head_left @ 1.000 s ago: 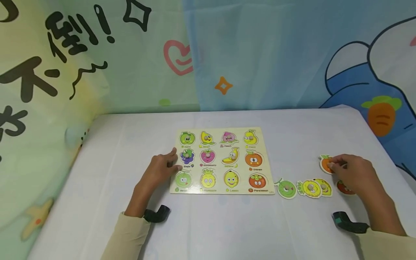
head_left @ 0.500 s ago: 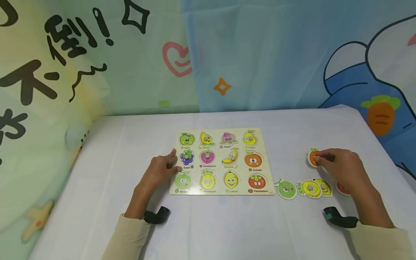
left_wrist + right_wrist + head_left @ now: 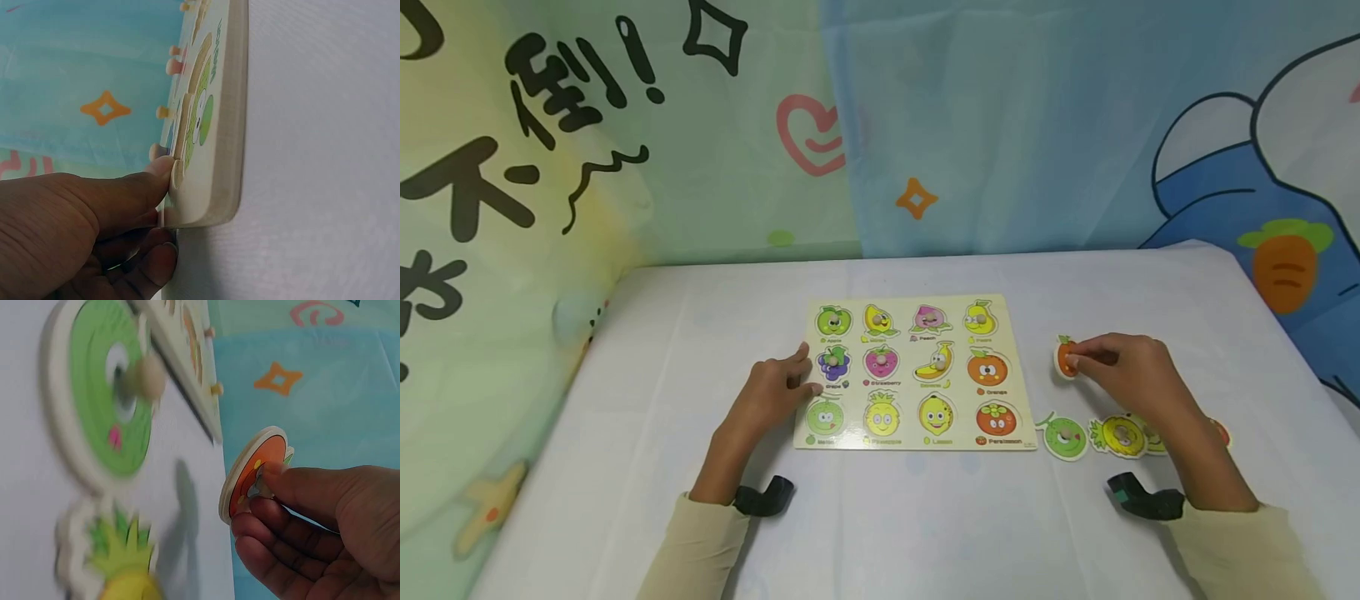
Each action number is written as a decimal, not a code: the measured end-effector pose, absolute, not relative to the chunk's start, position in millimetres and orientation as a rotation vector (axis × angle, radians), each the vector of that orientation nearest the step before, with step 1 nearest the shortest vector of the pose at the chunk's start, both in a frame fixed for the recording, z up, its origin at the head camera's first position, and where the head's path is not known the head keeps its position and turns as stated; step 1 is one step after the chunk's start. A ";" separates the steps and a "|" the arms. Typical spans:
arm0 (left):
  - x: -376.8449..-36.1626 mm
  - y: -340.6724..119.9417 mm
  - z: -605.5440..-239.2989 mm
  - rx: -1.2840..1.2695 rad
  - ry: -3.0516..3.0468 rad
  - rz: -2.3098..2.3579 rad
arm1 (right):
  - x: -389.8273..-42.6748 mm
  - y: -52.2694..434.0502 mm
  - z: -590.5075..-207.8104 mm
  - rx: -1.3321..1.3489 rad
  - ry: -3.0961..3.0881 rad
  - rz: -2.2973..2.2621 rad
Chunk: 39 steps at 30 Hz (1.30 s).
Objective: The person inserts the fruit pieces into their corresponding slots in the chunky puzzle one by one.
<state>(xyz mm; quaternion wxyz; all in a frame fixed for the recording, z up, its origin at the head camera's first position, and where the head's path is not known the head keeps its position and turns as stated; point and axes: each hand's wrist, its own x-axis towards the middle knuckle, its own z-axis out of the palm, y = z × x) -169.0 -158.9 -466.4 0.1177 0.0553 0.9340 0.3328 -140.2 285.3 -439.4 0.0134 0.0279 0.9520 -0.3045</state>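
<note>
A wooden fruit puzzle board (image 3: 917, 450) (image 3: 228, 125) lies mid-table with several knobbed fruit pieces in it. My left hand (image 3: 775, 390) (image 3: 75, 231) holds the board's left edge, thumb on top beside the grape piece (image 3: 833, 362). My right hand (image 3: 1123, 367) (image 3: 312, 531) pinches the knob of an orange fruit piece (image 3: 1064, 358) (image 3: 250, 478) and holds it tilted above the table, right of the board. Loose on the table below it lie a green melon piece (image 3: 1063, 437) (image 3: 103, 394), a pineapple piece (image 3: 1120, 436) (image 3: 106, 569) and a red piece (image 3: 1221, 432) partly hidden by my forearm.
A white cloth covers the table (image 3: 925, 525). Cartoon-printed fabric (image 3: 1000, 125) hangs close behind the far edge. A black wrist strap sits on each forearm (image 3: 763, 496) (image 3: 1142, 500).
My right hand has carried the orange fruit piece leftward, from near the table's right side toward the board. The left hand has stayed on the board's edge.
</note>
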 end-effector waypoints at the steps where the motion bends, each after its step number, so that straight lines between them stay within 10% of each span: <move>1: -169.0 -158.9 -466.6 0.161 2.732 0.973 | -141.4 282.6 -438.5 0.069 2.959 -0.955; 39: -169.3 -160.6 -466.4 0.230 2.746 0.966 | -170.3 212.8 -448.8 -0.138 2.722 -1.042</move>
